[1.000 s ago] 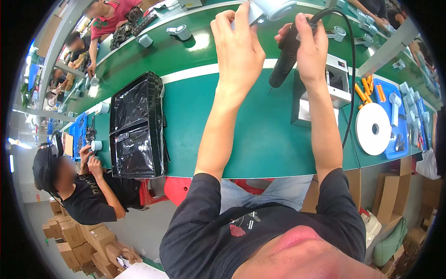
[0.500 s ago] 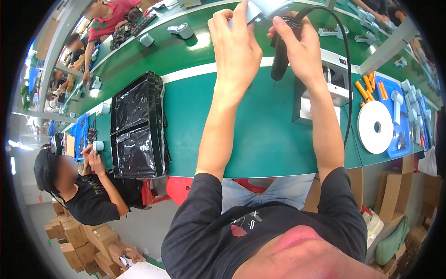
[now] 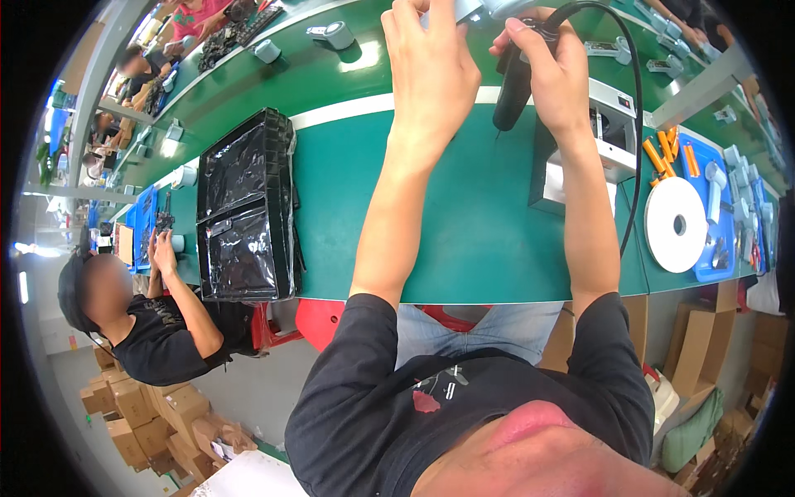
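- Green table (image 3: 464, 215) with a white stripe (image 3: 348, 109).
- Glossy black trays (image 3: 244, 207) on the table.
- Black tool (image 3: 515, 79) above it.
- White tape roll (image 3: 676, 224) on a blue mat (image 3: 719, 207).

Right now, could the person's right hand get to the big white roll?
Probably not straight away: the right hand is wrapped around a black corded tool, though nothing blocks the way to the white roll.

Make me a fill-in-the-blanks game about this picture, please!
1. The right hand grips a black power tool with a ____ cord looping off it.
2. The long table is the colour ____.
3. The white roll of tape lies on the person's ____ side.
4. The black trays lie on the person's ____ side.

Missing words: black; green; right; left
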`<state>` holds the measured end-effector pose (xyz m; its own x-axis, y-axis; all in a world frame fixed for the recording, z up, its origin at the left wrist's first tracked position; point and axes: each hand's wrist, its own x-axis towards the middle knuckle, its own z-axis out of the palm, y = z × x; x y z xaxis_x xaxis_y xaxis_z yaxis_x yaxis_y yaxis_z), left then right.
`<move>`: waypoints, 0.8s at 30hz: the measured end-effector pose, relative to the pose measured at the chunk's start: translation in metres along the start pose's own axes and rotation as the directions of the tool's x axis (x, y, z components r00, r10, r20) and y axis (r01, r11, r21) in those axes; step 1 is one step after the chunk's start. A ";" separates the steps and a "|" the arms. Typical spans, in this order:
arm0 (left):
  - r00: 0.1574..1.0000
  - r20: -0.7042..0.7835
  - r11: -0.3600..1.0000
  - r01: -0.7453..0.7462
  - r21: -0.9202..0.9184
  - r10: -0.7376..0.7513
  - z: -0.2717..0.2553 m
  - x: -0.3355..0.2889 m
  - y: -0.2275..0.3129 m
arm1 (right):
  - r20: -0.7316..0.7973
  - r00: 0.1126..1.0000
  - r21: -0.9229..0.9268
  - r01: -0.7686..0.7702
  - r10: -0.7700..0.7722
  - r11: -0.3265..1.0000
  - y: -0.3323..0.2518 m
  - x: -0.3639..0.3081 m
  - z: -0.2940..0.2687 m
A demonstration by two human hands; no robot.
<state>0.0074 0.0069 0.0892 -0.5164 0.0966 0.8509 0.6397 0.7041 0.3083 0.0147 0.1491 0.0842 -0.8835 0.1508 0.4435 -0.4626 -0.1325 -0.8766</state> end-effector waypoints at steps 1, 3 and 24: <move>1.000 0.004 1.000 0.005 -0.008 -0.005 0.000 0.000 0.001 | 0.007 1.000 -0.047 0.011 -0.011 0.999 0.003 0.001 -0.002; 1.000 0.008 1.000 0.018 -0.011 -0.018 -0.003 -0.001 0.000 | 0.032 0.999 -0.130 0.036 -0.032 0.991 0.014 0.004 -0.008; 0.998 -0.052 0.998 0.015 -0.066 -0.018 0.008 -0.010 -0.013 | -0.276 0.946 0.059 0.191 -0.168 0.980 0.021 -0.005 0.012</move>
<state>-0.0005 0.0024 0.0727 -0.4977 0.0468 0.8661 0.6681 0.6574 0.3485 0.0083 0.1339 0.0660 -0.7380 0.4358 0.5153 -0.6265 -0.1587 -0.7631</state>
